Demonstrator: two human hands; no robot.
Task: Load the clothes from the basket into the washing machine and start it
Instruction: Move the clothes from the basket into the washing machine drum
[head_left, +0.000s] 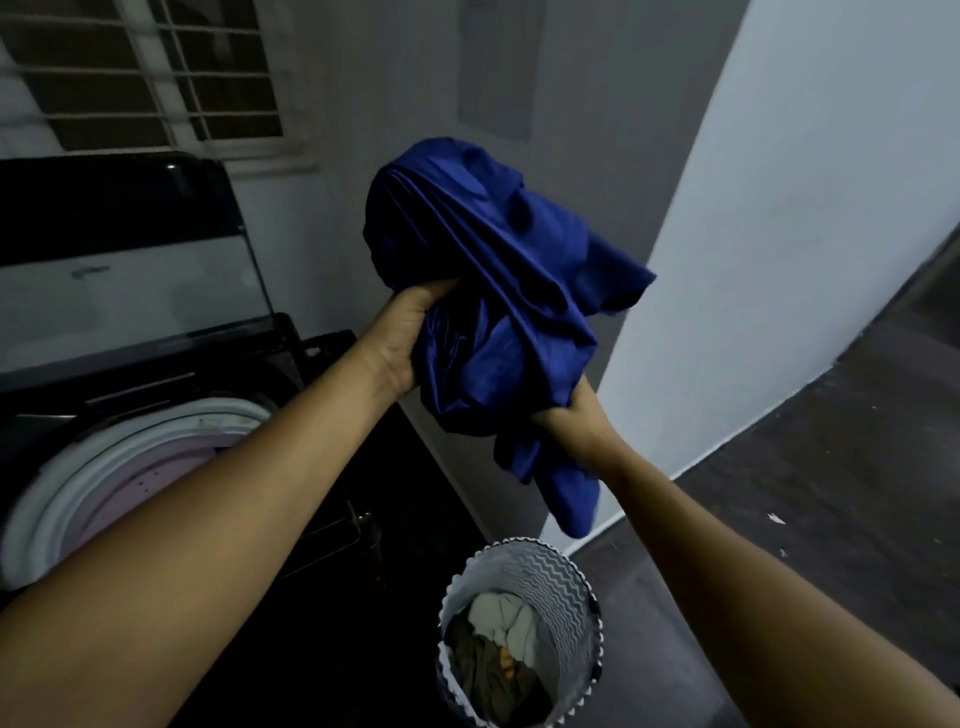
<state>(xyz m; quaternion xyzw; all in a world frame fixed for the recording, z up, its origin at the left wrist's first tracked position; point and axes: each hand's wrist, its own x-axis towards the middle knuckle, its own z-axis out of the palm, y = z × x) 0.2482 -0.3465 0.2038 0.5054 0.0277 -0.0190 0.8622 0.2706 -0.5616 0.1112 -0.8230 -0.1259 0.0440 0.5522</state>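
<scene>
both hands grip blue garment, above basket

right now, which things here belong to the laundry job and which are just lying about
Job: blue garment, gripped by left hand and right hand; basket with clothes in it; washing machine, lid raised.
Just there: barred window; white scrap on the floor.

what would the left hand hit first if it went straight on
Past the cloth it grips, the left hand would probably reach the wall behind; depth is hard to judge.
</scene>
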